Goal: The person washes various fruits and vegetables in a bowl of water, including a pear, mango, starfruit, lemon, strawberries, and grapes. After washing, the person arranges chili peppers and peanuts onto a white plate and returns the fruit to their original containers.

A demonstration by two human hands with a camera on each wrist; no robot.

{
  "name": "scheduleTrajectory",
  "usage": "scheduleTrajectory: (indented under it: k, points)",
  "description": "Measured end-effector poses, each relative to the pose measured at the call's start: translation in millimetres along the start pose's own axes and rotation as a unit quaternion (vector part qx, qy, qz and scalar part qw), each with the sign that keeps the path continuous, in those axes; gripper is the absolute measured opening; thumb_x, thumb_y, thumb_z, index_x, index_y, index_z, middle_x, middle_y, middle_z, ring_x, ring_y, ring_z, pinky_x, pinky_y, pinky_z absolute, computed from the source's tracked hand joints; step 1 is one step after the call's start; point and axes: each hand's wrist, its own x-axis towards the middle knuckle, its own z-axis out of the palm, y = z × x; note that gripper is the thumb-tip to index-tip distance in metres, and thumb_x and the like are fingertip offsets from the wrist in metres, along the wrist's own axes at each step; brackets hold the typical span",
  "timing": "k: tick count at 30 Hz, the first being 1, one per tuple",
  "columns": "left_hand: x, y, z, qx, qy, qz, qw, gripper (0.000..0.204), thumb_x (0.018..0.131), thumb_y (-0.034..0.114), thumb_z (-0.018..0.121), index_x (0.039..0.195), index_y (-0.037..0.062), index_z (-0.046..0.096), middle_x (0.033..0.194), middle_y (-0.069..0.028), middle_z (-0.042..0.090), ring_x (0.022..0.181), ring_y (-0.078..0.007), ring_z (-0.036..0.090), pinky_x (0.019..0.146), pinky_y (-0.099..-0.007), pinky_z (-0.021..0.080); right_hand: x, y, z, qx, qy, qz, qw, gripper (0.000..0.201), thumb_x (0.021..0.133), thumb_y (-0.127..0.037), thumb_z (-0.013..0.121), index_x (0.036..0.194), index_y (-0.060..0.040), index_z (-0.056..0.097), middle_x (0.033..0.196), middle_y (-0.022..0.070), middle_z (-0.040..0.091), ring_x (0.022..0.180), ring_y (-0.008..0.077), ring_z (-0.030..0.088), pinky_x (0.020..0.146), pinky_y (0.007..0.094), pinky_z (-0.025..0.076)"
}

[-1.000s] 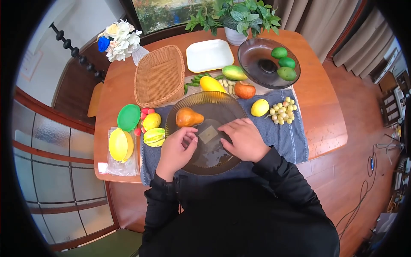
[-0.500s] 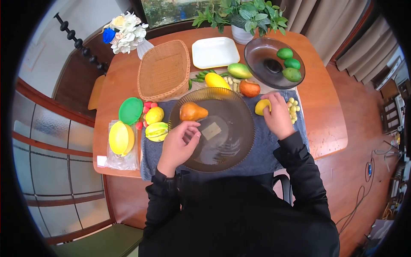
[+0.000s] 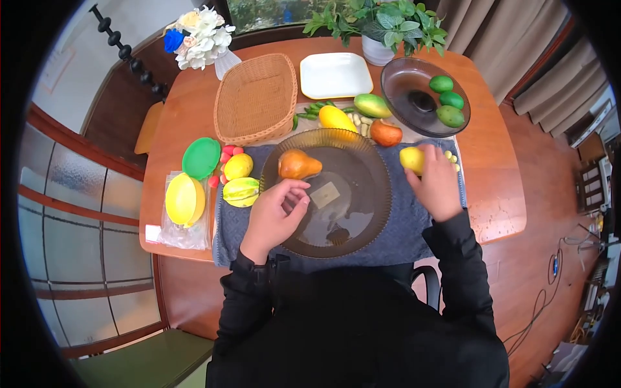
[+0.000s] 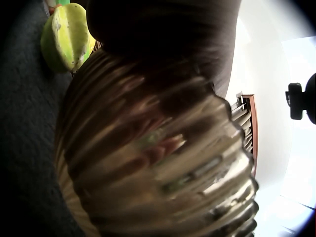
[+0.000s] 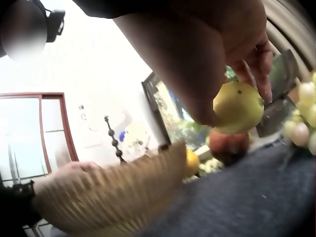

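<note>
Right hand (image 3: 441,189), half-closed, having left central bowl (image 3: 367,184), pinched lemon (image 3: 410,158) toward right edge of desk (image 3: 497,197), grasp apparently secured.

A black top (image 3: 356,323) — 2 long sleeves (image 3: 462,265), equally black (creased near the cuffs (image 3: 447,226)).

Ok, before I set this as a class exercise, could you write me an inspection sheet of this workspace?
Surface: wooden table, partly covered by a blue-grey towel.
Job's things: lemon; glass bowl on the towel, pear inside.
Clutter: basket, white tray, yellow bowl and green dish around the towel.
Hands: right hand pinches the lemon; left hand at the glass bowl's edge, contact unclear.
Cables: cable on the floor, right of the table.
Surroundings: curtains, potted plant, flowers.
</note>
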Motion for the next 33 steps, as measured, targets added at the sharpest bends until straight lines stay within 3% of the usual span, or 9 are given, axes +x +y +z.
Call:
scheduleTrajectory:
  k: [4, 6, 8, 16, 18, 19, 23, 30, 33]
  points:
    - [2.3, 0.9, -3.0, -0.025, -0.022, -0.007, 0.999, 0.026, 0.101, 0.005, 0.074, 0.127, 0.004, 0.071, 0.099, 0.0001, 0.075, 0.088, -0.0084, 0.07, 0.076, -0.0251, 0.053, -4.4, -49.1, -47.4, 0.063, 0.056, -0.02, 0.996, 0.051, 0.092, -0.025, 0.084, 0.135, -0.0075, 0.063, 0.119, 0.0176, 0.068, 0.105, 0.0416, 0.07, 0.087, 0.0504, 0.056]
    - [3.2, -1.1, -5.4, -0.036, -0.032, -0.013, 0.999, 0.027, 0.101, 0.005, 0.074, 0.128, 0.0038, 0.071, 0.101, 0.0, 0.075, 0.09, -0.0086, 0.07, 0.078, -0.0252, 0.053, -5.6, -72.0, -50.8, 0.141, 0.006, -0.16, 0.977, 0.051, 0.093, -0.025, 0.083, 0.138, -0.0099, 0.064, 0.118, 0.0163, 0.067, 0.104, 0.0397, 0.07, 0.088, 0.0492, 0.056]
    - [0.7, -7.0, -8.6, -0.093, -0.049, -0.015, 0.994, 0.03, 0.103, 0.003, 0.072, 0.133, 0.0035, 0.068, 0.107, -0.0016, 0.075, 0.098, -0.0098, 0.07, 0.084, -0.0251, 0.053, -6.7, -84.4, -40.1, 0.139, -0.088, -0.2, 0.966, 0.053, 0.093, -0.023, 0.082, 0.142, -0.0112, 0.064, 0.125, 0.0169, 0.066, 0.107, 0.0422, 0.07, 0.092, 0.0504, 0.057]
    - [16.8, 11.1, -33.6, -0.243, -0.037, -0.049, 0.968, 0.028, 0.111, 0.011, 0.065, 0.138, 0.0026, 0.063, 0.123, -0.0075, 0.072, 0.118, -0.0164, 0.068, 0.105, -0.031, 0.051, -14.1, -95.5, 15.8, 0.024, -0.136, -0.27, 0.953, 0.06, 0.091, -0.027, 0.083, 0.146, -0.0133, 0.063, 0.118, 0.0097, 0.066, 0.109, 0.0301, 0.068, 0.092, 0.0439, 0.054]
    - [22.2, 2.8, -21.3, -0.123, 0.01, 0.008, 0.992, 0.031, 0.108, 0.011, 0.068, 0.139, 0.0054, 0.062, 0.143, -0.0144, 0.062, 0.134, -0.0215, 0.06, 0.116, -0.037, 0.047, -18.2, -93.1, 25.9, 0.017, -0.156, -0.265, 0.951, 0.061, 0.091, -0.027, 0.083, 0.146, -0.013, 0.063, 0.12, 0.01, 0.065, 0.11, 0.03, 0.067, 0.092, 0.0441, 0.054]
    - [23.0, 3.3, -17.9, -0.032, 0.026, 0.058, 0.997, 0.041, 0.105, 0.013, 0.073, 0.144, 0.0098, 0.06, 0.165, -0.0222, 0.04, 0.153, -0.0325, 0.044, 0.126, -0.044, 0.037, -19.2, -91.9, 29.4, 0.006, -0.176, -0.262, 0.949, 0.063, 0.09, -0.028, 0.083, 0.147, -0.0126, 0.062, 0.121, 0.0104, 0.065, 0.112, 0.0299, 0.067, 0.092, 0.0442, 0.053]
    - [22.4, 2.4, 1.1, 0.013, 0.017, 0.068, 0.997, 0.057, 0.102, 0.017, 0.077, 0.155, 0.0148, 0.054, 0.175, -0.0275, 0.021, 0.164, -0.0469, 0.025, 0.133, -0.052, 0.027, -18.8, -91.2, 33.7, 0.005, -0.194, -0.267, 0.944, 0.064, 0.088, -0.027, 0.085, 0.145, -0.0121, 0.062, 0.122, 0.0109, 0.065, 0.115, 0.0309, 0.066, 0.094, 0.0455, 0.053]
    - [26.3, -20.7, 7.5, -0.009, 0.012, 0.044, 0.999, 0.055, 0.107, 0.015, 0.072, 0.159, 0.0137, 0.054, 0.178, -0.0258, 0.019, 0.164, -0.0404, 0.029, 0.132, -0.0466, 0.029, -8.5, -94.7, 30.1, 0.011, -0.246, -0.273, 0.93, 0.049, 0.088, -0.031, 0.086, 0.13, -0.0133, 0.067, 0.119, 0.0111, 0.068, 0.12, 0.0319, 0.064, 0.099, 0.0454, 0.051]
    - [31.6, -31.2, 3.7, -0.295, 0.002, -0.068, 0.953, 0.05, 0.11, 0.008, 0.064, 0.159, 0.0107, 0.057, 0.177, -0.0163, 0.029, 0.161, -0.0241, 0.035, 0.131, -0.0362, 0.031, -5.8, -94.1, 31.2, 0.04, -0.265, -0.263, 0.927, 0.045, 0.094, -0.039, 0.081, 0.129, -0.0148, 0.067, 0.114, 0.0131, 0.072, 0.116, 0.0342, 0.068, 0.097, 0.0475, 0.054]
